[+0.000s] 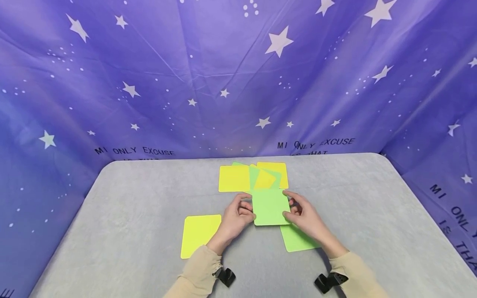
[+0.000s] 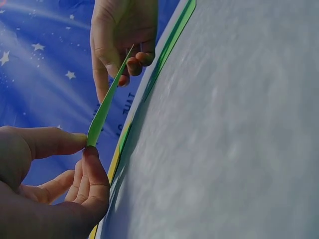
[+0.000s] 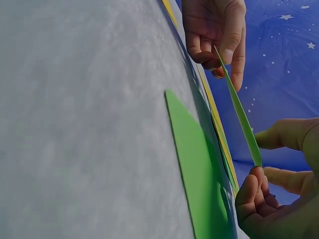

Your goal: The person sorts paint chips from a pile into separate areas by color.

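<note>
Both hands hold up a green square card [image 1: 271, 207] with rounded corners, its flat face towards the head camera. At its left edge my left hand [image 1: 235, 214] pinches it between thumb and fingers. On the opposite edge my right hand [image 1: 303, 214] grips it the same way. Both wrist views show the card almost edge-on, raised above the table. Below the right hand a second green card [image 1: 298, 241] lies flat, partly covered by the hand and the held card. Left of the left hand lies a yellow card [image 1: 199, 234], one side behind the wrist.
Behind the held card, overlapping yellow and green cards lie in a loose cluster, with a yellow card [image 1: 234, 179] at its left and another yellow card [image 1: 284, 169] at its right. The grey table [image 1: 130, 207] ends at a purple star-printed curtain [image 1: 223, 62].
</note>
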Action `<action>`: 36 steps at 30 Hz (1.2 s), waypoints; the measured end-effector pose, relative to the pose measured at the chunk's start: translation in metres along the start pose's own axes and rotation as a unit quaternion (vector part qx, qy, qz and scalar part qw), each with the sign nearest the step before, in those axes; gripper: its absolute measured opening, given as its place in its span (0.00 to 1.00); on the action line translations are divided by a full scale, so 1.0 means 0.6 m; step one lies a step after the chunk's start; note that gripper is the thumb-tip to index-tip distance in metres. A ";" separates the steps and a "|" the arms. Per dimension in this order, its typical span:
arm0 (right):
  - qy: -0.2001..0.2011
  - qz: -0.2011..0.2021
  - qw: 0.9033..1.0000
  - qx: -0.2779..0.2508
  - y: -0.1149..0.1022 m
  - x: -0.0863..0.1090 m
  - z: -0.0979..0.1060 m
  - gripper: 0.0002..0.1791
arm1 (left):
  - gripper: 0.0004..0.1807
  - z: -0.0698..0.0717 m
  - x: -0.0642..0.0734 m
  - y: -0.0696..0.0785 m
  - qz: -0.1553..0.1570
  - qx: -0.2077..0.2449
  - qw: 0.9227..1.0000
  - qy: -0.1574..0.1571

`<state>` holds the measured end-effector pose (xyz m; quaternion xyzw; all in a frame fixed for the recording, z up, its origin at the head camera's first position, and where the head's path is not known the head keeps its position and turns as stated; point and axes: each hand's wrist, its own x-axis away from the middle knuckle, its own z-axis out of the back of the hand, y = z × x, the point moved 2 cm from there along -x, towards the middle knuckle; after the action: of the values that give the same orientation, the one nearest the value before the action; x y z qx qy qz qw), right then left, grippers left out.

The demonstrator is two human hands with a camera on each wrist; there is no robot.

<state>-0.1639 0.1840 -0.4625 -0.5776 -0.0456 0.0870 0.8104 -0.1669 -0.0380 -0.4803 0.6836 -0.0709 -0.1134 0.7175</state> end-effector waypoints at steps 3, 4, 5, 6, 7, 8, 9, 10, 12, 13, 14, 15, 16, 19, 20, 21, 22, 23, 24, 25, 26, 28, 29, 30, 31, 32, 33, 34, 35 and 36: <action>-0.001 0.005 1.000 0.015 0.004 0.008 0.011 0.32 | 0.27 -0.012 0.000 0.000 0.007 -0.001 1.000 -0.005; -0.001 0.006 1.000 0.022 0.004 0.011 0.015 0.32 | 0.27 -0.017 0.000 0.003 0.019 0.000 1.000 -0.006; -0.001 0.008 0.999 0.031 0.005 0.013 0.019 0.32 | 0.27 -0.021 0.001 0.004 0.024 0.001 1.000 -0.007; -0.002 0.010 0.999 0.038 0.006 0.016 0.023 0.32 | 0.27 -0.025 0.000 0.004 0.024 0.003 1.000 -0.008; -0.001 0.011 0.999 0.046 0.006 0.019 0.026 0.32 | 0.28 -0.030 0.001 0.005 0.025 0.007 1.000 -0.011; -0.001 0.012 0.999 0.052 0.007 0.021 0.030 0.32 | 0.28 -0.034 0.002 0.006 0.026 0.008 1.000 -0.013; -0.001 0.013 0.998 0.058 0.009 0.025 0.034 0.32 | 0.28 -0.039 0.002 0.005 0.027 0.010 0.999 -0.014; -0.001 0.015 0.998 0.064 0.010 0.027 0.038 0.32 | 0.28 -0.043 0.002 0.006 0.027 0.009 0.999 -0.015; -0.004 0.022 0.997 0.072 0.011 0.032 0.045 0.32 | 0.28 -0.052 0.001 0.005 0.027 0.011 0.999 -0.017; -0.005 0.025 0.997 0.075 0.012 0.034 0.049 0.32 | 0.28 -0.056 0.001 0.005 0.027 0.012 0.999 -0.019; -0.006 0.028 0.996 0.079 0.014 0.037 0.052 0.32 | 0.28 -0.061 0.000 0.004 0.028 0.013 0.999 -0.021; -0.007 0.030 0.996 0.084 0.015 0.040 0.056 0.32 | 0.28 -0.065 0.000 0.003 0.029 0.014 0.999 -0.023; -0.008 0.034 0.995 0.091 0.015 0.042 0.059 0.32 | 0.28 -0.069 0.001 0.004 0.029 0.016 0.999 -0.025; -0.009 0.042 0.993 0.111 0.017 0.050 0.067 0.31 | 0.28 -0.081 0.003 0.006 0.030 0.017 0.999 -0.030; -0.008 0.045 0.992 0.120 0.018 0.053 0.070 0.30 | 0.28 -0.084 0.004 0.008 0.031 0.013 0.999 -0.031; -0.007 0.046 0.991 0.128 0.018 0.055 0.072 0.30 | 0.28 -0.087 0.004 0.009 0.032 0.010 0.999 -0.031; -0.005 0.050 0.989 0.138 0.018 0.057 0.074 0.29 | 0.27 -0.091 0.005 0.010 0.034 0.005 0.999 -0.031; -0.003 0.050 0.988 0.146 0.018 0.059 0.076 0.29 | 0.27 -0.093 0.005 0.010 0.036 0.001 0.999 -0.030; -0.002 0.051 0.987 0.155 0.018 0.061 0.078 0.29 | 0.27 -0.096 0.005 0.011 0.038 -0.005 0.999 -0.030; 0.000 0.051 0.985 0.164 0.018 0.062 0.080 0.29 | 0.27 -0.098 0.005 0.011 0.041 -0.007 0.999 -0.031; 0.001 0.049 0.984 0.173 0.018 0.064 0.081 0.29 | 0.27 -0.100 0.005 0.011 0.044 -0.012 0.998 -0.032; -0.002 0.046 0.981 0.186 0.018 0.066 0.084 0.29 | 0.26 -0.104 0.004 0.011 0.048 -0.020 0.998 -0.035; -0.005 0.043 0.981 0.191 0.018 0.067 0.085 0.29 | 0.26 -0.105 0.005 0.010 0.047 -0.024 0.998 -0.038; -0.008 0.040 0.980 0.195 0.018 0.068 0.086 0.29 | 0.26 -0.106 0.005 0.011 0.048 -0.030 0.998 -0.040; -0.011 0.037 0.979 0.198 0.019 0.069 0.087 0.29 | 0.25 -0.107 0.005 0.011 0.048 -0.035 0.997 -0.042; -0.014 0.034 0.979 0.199 0.020 0.070 0.088 0.30 | 0.25 -0.107 0.005 0.012 0.048 -0.041 0.997 -0.044; -0.016 0.031 0.979 0.199 0.020 0.070 0.088 0.30 | 0.24 -0.107 0.005 0.012 0.047 -0.047 0.997 -0.047; -0.017 0.029 0.979 0.199 0.021 0.070 0.089 0.30 | 0.24 -0.107 0.005 0.011 0.045 -0.054 0.996 -0.048; -0.018 0.027 0.979 0.199 0.021 0.071 0.089 0.30 | 0.23 -0.107 0.005 0.011 0.043 -0.059 0.996 -0.050; -0.017 0.025 0.979 0.200 0.022 0.071 0.090 0.30 | 0.23 -0.107 0.005 0.011 0.044 -0.063 0.996 -0.051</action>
<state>-0.1326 0.2463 -0.4584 -0.4033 -0.0271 0.1247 0.9062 -0.1473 0.0233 -0.4772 0.6263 -0.1298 -0.1211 0.7591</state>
